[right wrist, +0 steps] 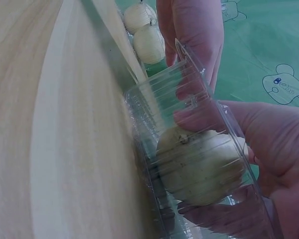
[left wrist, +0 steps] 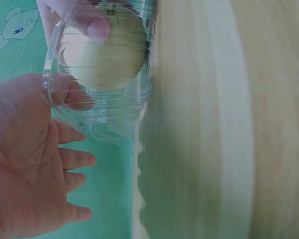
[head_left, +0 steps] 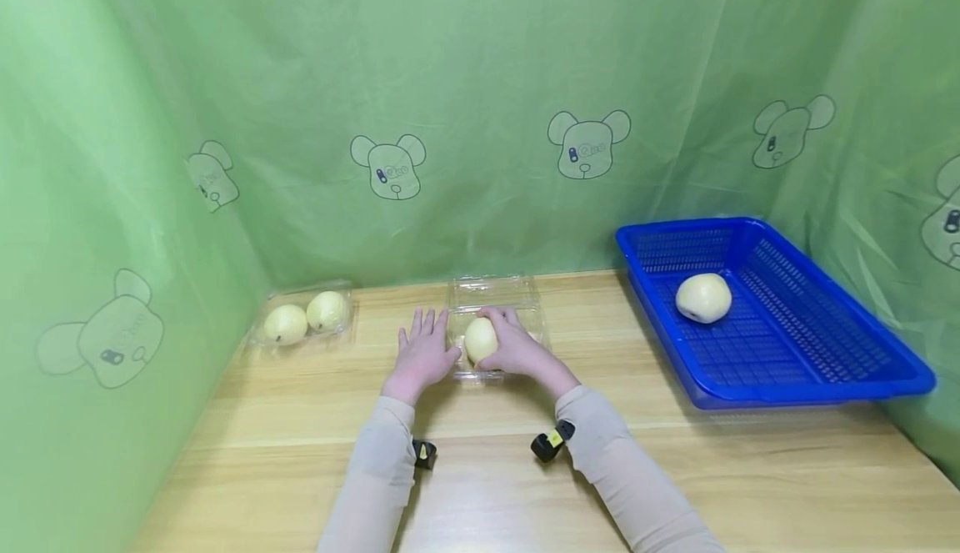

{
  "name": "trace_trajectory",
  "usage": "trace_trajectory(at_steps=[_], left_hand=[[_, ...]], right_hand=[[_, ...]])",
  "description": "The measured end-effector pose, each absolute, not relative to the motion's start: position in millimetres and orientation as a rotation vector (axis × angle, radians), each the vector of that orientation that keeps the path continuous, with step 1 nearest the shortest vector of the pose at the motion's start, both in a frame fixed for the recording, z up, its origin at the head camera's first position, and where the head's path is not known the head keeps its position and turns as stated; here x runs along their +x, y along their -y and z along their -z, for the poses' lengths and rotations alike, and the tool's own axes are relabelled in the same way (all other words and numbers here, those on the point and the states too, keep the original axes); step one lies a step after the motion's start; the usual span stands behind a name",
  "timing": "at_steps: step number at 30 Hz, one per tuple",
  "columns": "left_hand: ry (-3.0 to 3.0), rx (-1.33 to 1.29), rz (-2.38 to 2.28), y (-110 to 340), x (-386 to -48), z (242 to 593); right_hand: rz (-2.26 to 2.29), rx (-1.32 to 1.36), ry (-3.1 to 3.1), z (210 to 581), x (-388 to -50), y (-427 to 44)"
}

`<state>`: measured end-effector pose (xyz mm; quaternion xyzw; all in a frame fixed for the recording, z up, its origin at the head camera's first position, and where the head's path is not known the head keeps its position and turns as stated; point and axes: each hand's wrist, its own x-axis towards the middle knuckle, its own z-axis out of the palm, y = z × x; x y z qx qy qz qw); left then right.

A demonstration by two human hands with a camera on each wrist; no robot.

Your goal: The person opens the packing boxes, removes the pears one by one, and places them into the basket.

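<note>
A clear plastic box (head_left: 467, 374) with its lid (head_left: 492, 290) tilted back stands at the middle of the table. Inside its left part is a pale yellow pear (head_left: 480, 340), which my right hand (head_left: 517, 348) grips between thumb and fingers. My left hand (head_left: 424, 354) is at the box's left side, fingers straight and spread, thumb touching the wall. Through the ribbed wall the pear (left wrist: 107, 55) shows in the left wrist view, with the left hand (left wrist: 30, 159) beside the box. The right wrist view shows the right hand (right wrist: 284, 144) around the pear (right wrist: 199, 167).
At the back left, another clear box (head_left: 348, 319) holds two pears (head_left: 286, 324). A blue basket (head_left: 817, 390) on the right holds one pear (head_left: 703, 298). Green curtain (head_left: 480, 77) hangs behind and at both sides of the wooden table (head_left: 480, 486).
</note>
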<state>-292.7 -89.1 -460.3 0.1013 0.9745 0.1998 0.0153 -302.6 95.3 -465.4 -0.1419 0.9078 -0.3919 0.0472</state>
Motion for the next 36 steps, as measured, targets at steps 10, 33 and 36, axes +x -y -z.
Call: trace_trajectory(at_steps=[10, 33, 36], left_hand=[[-3.033, 0.306, -0.612, 88.7, -293.3, 461.2], [-3.029, 0.288, -0.646, 89.0, -293.1, 462.0], [-3.023, 0.291, -0.66, 88.6, -292.8, 461.1]], right_hand=[[1.191, -0.443, -2.791, 464.4, -304.8, -96.8], [1.278, -0.449, -2.805, 450.9, -308.3, -113.7], [1.298, -0.446, -2.803, 447.6, -308.7, -116.9]])
